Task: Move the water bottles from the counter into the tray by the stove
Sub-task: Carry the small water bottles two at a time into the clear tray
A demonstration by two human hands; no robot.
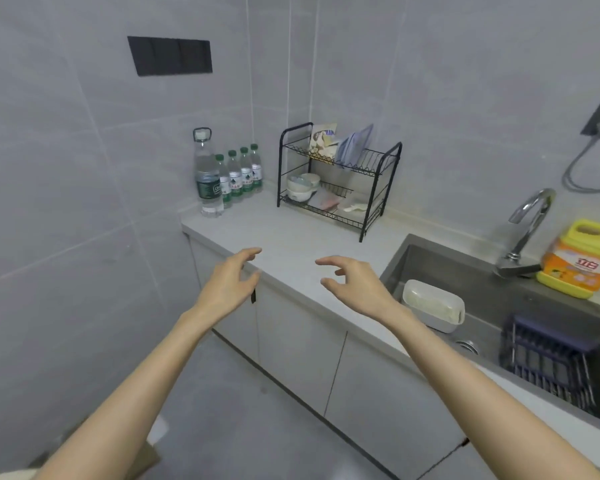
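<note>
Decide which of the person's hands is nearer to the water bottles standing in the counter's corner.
Left. The left hand hovers at the counter front edge, in front of the water bottles; the right hand hovers further right, toward the sink. Neither touches them.

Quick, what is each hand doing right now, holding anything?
Left hand: open, fingers loosely curled, holding nothing.
Right hand: open, fingers loosely curled, holding nothing.

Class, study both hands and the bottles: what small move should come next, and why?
Probably reach forward toward the four small bottles and the big bottle, which stand untouched at the far wall, since the left hand and right hand hover open and empty at the near edge of the counter.
</note>
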